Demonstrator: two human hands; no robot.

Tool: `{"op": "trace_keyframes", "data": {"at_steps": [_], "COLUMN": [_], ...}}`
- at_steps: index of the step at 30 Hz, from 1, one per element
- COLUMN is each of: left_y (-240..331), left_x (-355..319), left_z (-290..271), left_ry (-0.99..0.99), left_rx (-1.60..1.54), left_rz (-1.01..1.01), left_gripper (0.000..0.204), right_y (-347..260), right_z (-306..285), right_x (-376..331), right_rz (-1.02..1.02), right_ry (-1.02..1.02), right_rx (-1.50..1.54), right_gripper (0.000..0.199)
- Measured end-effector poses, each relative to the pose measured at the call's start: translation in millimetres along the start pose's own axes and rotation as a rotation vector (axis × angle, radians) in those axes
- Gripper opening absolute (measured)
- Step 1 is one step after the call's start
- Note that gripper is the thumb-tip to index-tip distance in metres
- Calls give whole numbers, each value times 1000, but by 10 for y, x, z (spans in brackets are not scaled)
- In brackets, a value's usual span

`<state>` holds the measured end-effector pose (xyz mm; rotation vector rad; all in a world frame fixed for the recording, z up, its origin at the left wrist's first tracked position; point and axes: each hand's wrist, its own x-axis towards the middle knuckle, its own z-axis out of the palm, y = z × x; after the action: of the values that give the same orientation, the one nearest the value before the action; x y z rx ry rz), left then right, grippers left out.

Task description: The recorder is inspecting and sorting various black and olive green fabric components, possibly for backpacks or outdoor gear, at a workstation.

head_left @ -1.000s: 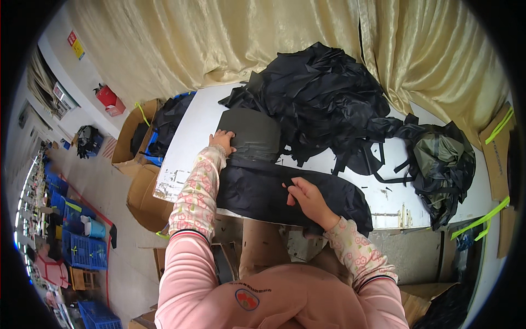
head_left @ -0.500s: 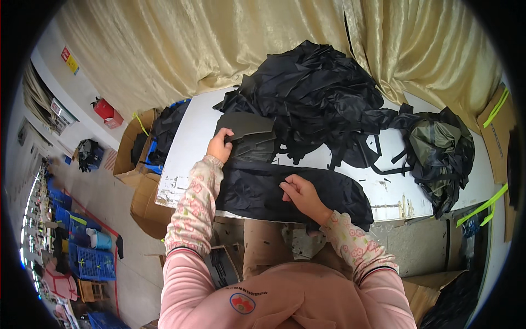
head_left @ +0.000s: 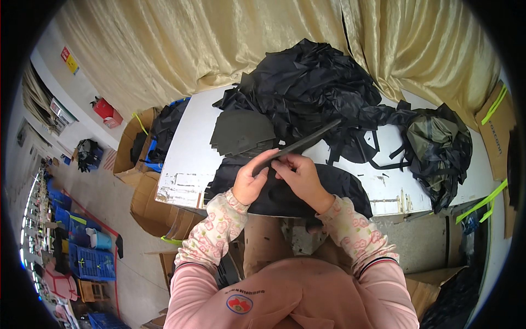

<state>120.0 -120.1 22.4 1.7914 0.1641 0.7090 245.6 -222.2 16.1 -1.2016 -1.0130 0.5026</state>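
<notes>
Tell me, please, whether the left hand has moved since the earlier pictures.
Yes: against the white table, the left hand has moved right and toward the near edge, leaving the dark stack, and now holds a thin dark sheet.

Looks like a fabric workshop, judging by heaped black fabric (head_left: 312, 82) beyond the grip (head_left: 249, 185), cardboard boxes (head_left: 149, 200) to its left and blue crates (head_left: 94, 264) farther out.

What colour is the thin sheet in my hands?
Dark grey, nearly black; the head view shows the thin sheet best.
</notes>
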Motion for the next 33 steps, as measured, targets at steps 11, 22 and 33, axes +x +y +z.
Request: {"op": "trace_keyframes", "data": {"at_steps": [11, 22, 33], "left_y": [357, 92, -1130], "left_x": [110, -395, -1246], "left_z": [-365, -692, -1688], "left_ry": [-106, 602, 927], "left_rx": [1073, -98, -45], "left_rz": [569, 90, -426], "left_gripper": [57, 30, 32], "right_y": [-649, 282, 690], "right_z": [-953, -1416, -2091], "right_x": [-184, -864, -1354], "right_rz": [332, 693, 802], "right_ry": [-367, -3, 62], "right_rx": [564, 242, -136], "right_gripper": [55, 28, 24]}}
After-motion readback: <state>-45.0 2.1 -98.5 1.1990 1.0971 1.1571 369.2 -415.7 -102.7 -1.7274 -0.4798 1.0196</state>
